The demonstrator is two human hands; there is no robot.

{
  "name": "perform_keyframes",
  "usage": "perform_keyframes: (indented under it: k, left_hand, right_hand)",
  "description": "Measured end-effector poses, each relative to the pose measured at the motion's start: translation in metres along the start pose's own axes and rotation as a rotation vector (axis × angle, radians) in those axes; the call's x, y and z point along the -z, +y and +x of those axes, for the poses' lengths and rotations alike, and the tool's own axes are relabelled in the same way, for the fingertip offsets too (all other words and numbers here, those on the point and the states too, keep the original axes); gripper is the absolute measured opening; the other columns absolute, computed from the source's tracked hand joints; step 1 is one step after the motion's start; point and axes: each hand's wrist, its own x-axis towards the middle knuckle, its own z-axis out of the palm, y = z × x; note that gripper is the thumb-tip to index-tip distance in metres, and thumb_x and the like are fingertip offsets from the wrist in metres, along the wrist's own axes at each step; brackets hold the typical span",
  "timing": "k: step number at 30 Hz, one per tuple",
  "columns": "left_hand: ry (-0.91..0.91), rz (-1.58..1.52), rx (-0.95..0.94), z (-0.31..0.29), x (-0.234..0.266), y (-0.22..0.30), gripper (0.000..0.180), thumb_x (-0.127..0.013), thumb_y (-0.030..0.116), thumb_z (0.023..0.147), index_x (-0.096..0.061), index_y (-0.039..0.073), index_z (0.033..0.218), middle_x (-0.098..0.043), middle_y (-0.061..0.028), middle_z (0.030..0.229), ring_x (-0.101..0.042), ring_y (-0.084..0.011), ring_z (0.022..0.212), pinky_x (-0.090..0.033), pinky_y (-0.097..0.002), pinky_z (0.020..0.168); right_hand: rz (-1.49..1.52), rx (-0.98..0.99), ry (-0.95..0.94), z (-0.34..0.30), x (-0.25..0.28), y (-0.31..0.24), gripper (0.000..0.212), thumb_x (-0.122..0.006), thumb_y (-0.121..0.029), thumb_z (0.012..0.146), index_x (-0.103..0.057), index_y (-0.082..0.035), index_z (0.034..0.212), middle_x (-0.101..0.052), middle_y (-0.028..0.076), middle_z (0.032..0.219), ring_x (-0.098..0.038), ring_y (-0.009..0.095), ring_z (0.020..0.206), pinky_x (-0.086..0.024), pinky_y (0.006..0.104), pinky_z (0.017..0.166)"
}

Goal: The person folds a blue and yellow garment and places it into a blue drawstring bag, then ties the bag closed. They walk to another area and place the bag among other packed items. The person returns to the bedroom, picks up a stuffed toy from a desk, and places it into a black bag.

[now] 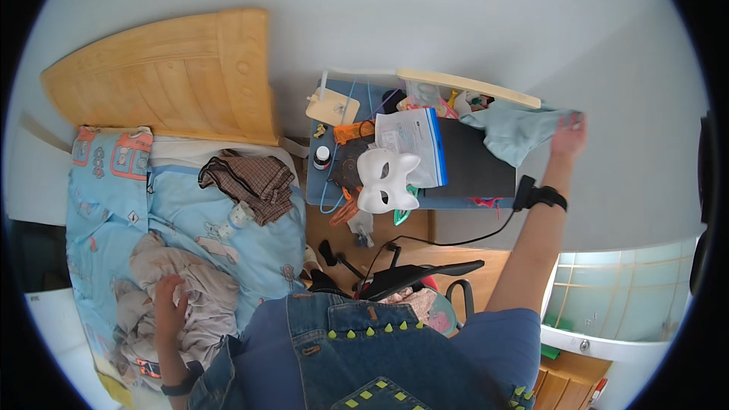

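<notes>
My right arm reaches out to the far right, where my right hand (568,139) is closed on one end of a pale blue-green cloth garment (515,129). The rest of the garment droops over the right end of the desk and partly covers a dark flat panel (474,163). Over at the lower left, my left hand (170,310) hovers over or rests on a crumpled beige-grey garment (205,277) on the bed; contact is hard to judge. Its fingers are apart and grip nothing.
On the blue desk (317,191) lie a white cat-shaped mask (387,180), a zip bag (408,137), a small dark bottle (322,156) and a cream router-like box (332,108). A brown checked garment (254,182) is on the bed (178,205). A black chair (414,277) stands before me.
</notes>
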Motion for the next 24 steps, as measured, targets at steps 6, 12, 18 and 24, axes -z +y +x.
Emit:
perform_keyframes:
  k: [6,12,18,24]
  left_hand:
    - [-0.044,-0.048,-0.018,0.003,-0.003,-0.002,0.036,-0.063,-0.005,0.069,-0.057,0.005,0.103,-0.055,-0.0136,0.113,-0.050,-0.0316,0.111,-0.037,-0.0375,0.097]
    - [-0.058,-0.074,-0.158,0.009,-0.005,-0.004,0.035,-0.063,-0.005,0.070,-0.058,0.005,0.104,-0.055,-0.0132,0.113,-0.051,-0.0311,0.110,-0.038,-0.0370,0.097]
    - [-0.105,-0.099,-0.196,0.002,-0.002,-0.024,0.034,-0.063,-0.003,0.071,-0.057,0.004,0.104,-0.055,-0.0137,0.113,-0.050,-0.0323,0.110,-0.037,-0.0378,0.097]
    - [-0.123,-0.109,-0.211,-0.012,-0.007,-0.042,0.034,-0.063,-0.001,0.071,-0.056,0.003,0.105,-0.055,-0.0144,0.112,-0.050,-0.0332,0.109,-0.037,-0.0381,0.097]
  right_hand:
    - [-0.612,0.837,-0.198,-0.060,-0.047,-0.156,0.056,-0.039,-0.027,0.096,-0.027,0.001,0.142,-0.023,0.016,0.146,-0.031,0.028,0.131,-0.023,0.0390,0.109]
    - [-0.975,1.064,-0.174,-0.134,-0.044,-0.224,0.056,-0.043,-0.029,0.095,-0.031,0.003,0.139,-0.022,0.019,0.144,-0.029,0.030,0.131,-0.023,0.0391,0.109]
    - [-1.145,0.970,0.255,-0.221,0.026,-0.241,0.058,-0.048,-0.025,0.092,-0.030,0.003,0.139,-0.027,0.020,0.141,-0.031,0.031,0.129,-0.029,0.0401,0.106]
    - [-1.180,0.526,0.120,-0.329,0.122,-0.188,0.051,-0.047,-0.009,0.090,-0.033,0.001,0.139,-0.030,0.016,0.140,-0.038,0.028,0.125,-0.032,0.0387,0.105]
